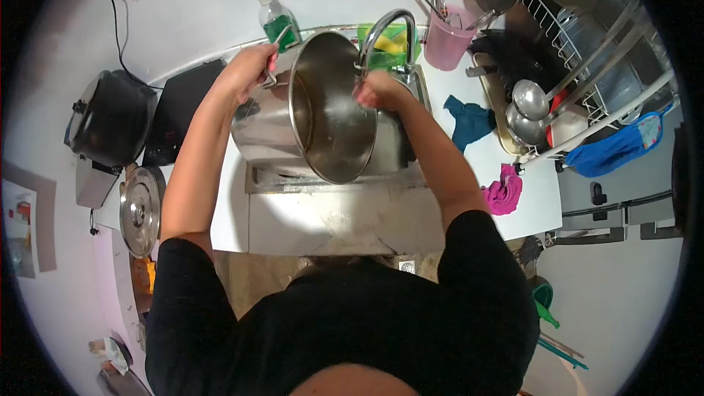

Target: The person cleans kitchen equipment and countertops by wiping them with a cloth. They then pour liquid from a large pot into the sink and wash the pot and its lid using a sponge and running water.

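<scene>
White walls [198, 22] stood behind and beside a white table [535, 209]; a dark cable [115, 22] hung at the left. Brownish floor [246, 275] showed below the table's front edge. Light cast shadows beside a wall picture [18, 227].
</scene>
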A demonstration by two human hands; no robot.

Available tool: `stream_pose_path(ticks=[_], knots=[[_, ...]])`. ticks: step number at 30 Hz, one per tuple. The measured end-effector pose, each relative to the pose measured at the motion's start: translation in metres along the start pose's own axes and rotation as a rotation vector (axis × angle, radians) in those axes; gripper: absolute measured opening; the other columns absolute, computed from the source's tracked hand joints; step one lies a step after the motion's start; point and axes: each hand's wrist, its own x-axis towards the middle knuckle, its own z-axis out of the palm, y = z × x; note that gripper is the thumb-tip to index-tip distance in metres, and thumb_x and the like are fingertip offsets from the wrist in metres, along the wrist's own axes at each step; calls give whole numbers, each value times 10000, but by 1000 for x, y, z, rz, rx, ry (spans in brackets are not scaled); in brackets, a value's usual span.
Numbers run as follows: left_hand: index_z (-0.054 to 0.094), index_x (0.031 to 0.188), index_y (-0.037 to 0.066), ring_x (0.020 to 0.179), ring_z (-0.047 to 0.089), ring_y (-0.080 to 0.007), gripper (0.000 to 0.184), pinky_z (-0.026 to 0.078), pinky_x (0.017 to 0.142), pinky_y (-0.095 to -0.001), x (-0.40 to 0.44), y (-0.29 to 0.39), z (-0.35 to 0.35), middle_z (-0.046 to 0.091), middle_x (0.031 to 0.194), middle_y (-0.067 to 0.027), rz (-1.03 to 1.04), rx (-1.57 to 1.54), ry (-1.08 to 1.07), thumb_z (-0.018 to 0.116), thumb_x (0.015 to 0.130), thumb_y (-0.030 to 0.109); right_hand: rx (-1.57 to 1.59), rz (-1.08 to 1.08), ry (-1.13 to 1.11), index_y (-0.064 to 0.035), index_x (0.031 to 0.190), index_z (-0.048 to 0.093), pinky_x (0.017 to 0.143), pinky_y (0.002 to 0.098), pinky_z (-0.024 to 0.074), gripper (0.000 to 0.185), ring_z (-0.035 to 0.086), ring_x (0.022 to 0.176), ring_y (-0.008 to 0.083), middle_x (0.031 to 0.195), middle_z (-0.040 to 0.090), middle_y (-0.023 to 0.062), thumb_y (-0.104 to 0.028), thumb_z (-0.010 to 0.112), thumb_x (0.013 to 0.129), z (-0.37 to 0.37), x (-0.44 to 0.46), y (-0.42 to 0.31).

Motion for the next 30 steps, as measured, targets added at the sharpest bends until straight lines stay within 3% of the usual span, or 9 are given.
stream_pose_path(ticks=[8,11,13,15,17,19,23,27,30], knots=[[486,633,127,498,332,-56,281,278,473,-209,10,11,48,434,569,52,34,98,-27,457,852,299,533,-122,-694,-76,866,493,620,290,470,101,564,742,160,860,573,60,-31,406,839,45,7,13],[472,639,138,500,325,-46,298,272,469,-207,17,4,45,405,560,66,82,160,-34,455,862,335,-775,-311,-164,-94,1031,536,639,364,466,234,570,808,206,929,598,61,-77,500,801,9,46,31],[466,638,136,492,317,-45,318,265,456,-205,20,-3,31,395,559,66,150,199,-15,455,859,364,-1350,-339,-438,-89,1152,500,690,340,474,367,554,878,179,1029,578,46,-101,542,788,16,21,21],[449,629,145,482,310,-46,335,252,443,-199,21,-10,12,375,546,68,157,195,14,456,854,393,-13,-23,-993,-69,1180,476,712,362,476,388,559,890,196,1058,577,37,-94,527,796,34,11,28],[480,654,110,494,332,-58,366,297,461,-217,22,-19,-9,389,557,53,107,179,68,448,844,421,78,-352,-393,-66,1172,481,795,380,452,339,503,1028,178,1103,550,53,-104,478,835,56,-19,2],[466,645,118,489,317,-50,380,279,464,-206,16,-23,-21,371,547,65,120,195,65,451,841,443,-1498,-229,-183,-69,1175,484,807,338,446,332,508,1023,170,1109,546,77,-121,469,847,52,2,-8],[462,635,116,487,306,-51,384,252,463,-201,10,-30,-32,360,528,62,116,156,96,455,845,438,-636,-90,-757,-49,1171,482,777,313,458,339,554,958,196,1085,559,108,-121,470,840,65,-13,3],[494,631,79,499,355,-81,430,297,472,-240,2,-41,-38,415,541,29,220,300,162,453,843,451,-1145,-259,-51,-69,1170,492,731,250,456,334,499,1050,133,1119,549,61,-117,470,840,60,-23,-11],[522,628,32,510,457,-132,496,366,504,-279,-6,-50,-41,486,547,-31,294,462,265,428,847,468,-268,-36,-665,-56,1127,522,726,251,458,318,510,1009,124,1088,555,76,-121,508,816,37,-18,-5]])
